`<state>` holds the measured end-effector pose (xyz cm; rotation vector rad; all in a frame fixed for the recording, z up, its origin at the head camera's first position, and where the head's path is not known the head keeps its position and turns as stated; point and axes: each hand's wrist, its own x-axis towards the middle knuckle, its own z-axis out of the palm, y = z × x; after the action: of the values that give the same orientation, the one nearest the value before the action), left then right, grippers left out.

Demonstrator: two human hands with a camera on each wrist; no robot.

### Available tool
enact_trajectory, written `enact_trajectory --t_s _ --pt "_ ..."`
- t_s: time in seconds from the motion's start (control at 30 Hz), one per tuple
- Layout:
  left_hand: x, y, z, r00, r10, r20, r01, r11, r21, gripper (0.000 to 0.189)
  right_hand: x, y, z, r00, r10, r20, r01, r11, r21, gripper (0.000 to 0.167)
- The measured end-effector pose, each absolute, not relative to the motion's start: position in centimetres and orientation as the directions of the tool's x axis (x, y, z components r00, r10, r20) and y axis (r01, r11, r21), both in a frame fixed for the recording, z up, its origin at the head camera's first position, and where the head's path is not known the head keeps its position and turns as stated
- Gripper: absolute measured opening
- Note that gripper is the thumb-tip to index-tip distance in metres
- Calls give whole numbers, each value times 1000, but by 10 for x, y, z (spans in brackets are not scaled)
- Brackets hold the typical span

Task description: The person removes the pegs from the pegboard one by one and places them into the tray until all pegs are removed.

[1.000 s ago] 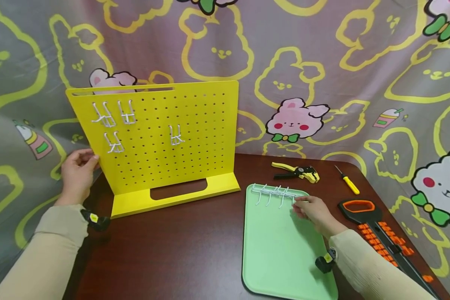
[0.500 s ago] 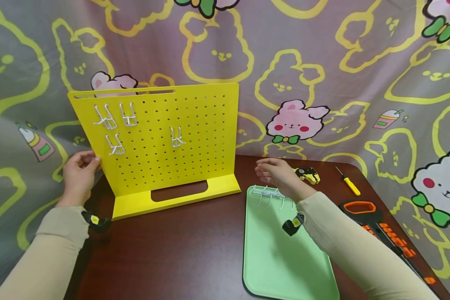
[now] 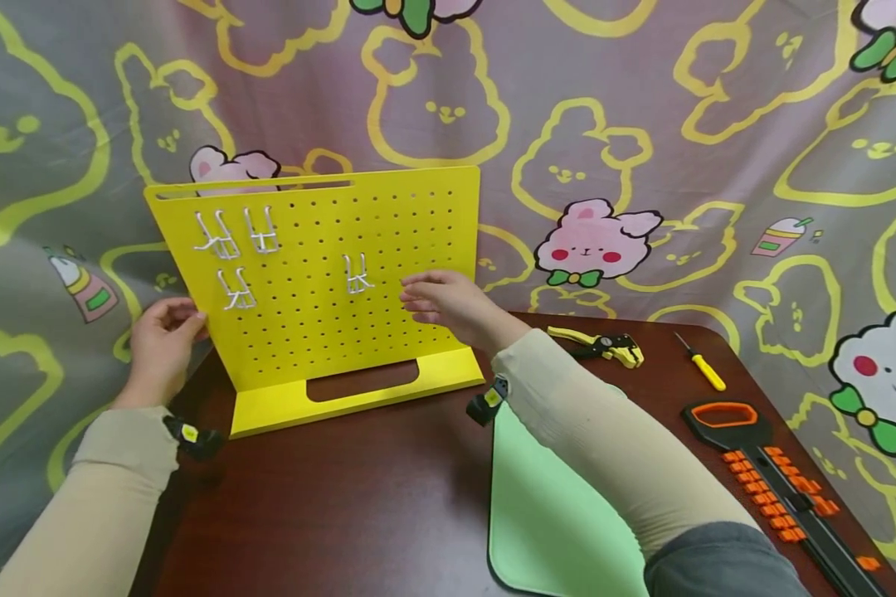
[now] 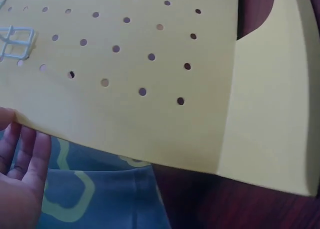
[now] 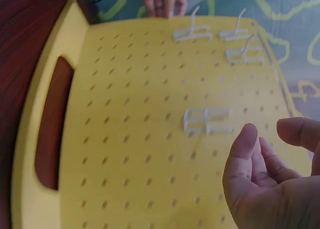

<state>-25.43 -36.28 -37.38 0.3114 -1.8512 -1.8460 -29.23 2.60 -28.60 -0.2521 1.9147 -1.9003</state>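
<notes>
A yellow pegboard (image 3: 272, 402) stands upright on the table. My left hand (image 3: 163, 344) pinches its left edge, thumb in front and fingers behind, as the left wrist view shows. Several white wire hooks hang on the board, grouped at the upper left, and one wire hook (image 3: 357, 283) sits alone near the middle. My right hand (image 3: 451, 307) hovers before the board's right half, to the right of that lone hook. In the right wrist view its fingers (image 5: 240, 159) are loosely bent, thumb apart, with nothing visible between them.
A green tray (image 3: 552, 514) lies at the right, partly under my right forearm, which hides its upper part. Beyond it are yellow-black pliers (image 3: 605, 344) and a yellow-handled screwdriver (image 3: 705, 367). A black tool with orange pieces (image 3: 762, 464) lies along the right table edge.
My right hand has left the white hooks on the tray and moved left, over to the front of the pegboard. My left hand stays at the board's edge.
</notes>
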Motion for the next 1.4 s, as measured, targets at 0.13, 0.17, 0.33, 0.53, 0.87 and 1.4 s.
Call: enact_trajectory --t_s 0.13,0.17,0.33,0.53,0.87,1.4 --pt "-253 -364 -371 -841 -500 209 216 43 975 30 -293 -4 -274 -874 -456 -168 208 -39 -977 40" --pt "-253 -364 -370 -838 -503 209 220 38 975 31 -293 -11 -272 -869 -465 -167 219 -59 -974 39" --pt "-253 -362 -369 -843 -502 194 208 30 978 30 -293 -50 -262 -856 -489 -167 265 -138 -954 37" --pt "-255 -359 -369 -846 -499 190 205 25 978 27 -288 -95 -254 -864 -483 -146 265 -187 -946 24" --pt "-256 -362 -375 -834 -520 184 195 34 980 28 -283 -144 -247 -904 -387 -182 314 -311 -897 14" --pt "-257 -364 -377 -835 -517 190 165 94 982 26 -279 -174 -251 -952 -227 -204 288 -442 -850 10"
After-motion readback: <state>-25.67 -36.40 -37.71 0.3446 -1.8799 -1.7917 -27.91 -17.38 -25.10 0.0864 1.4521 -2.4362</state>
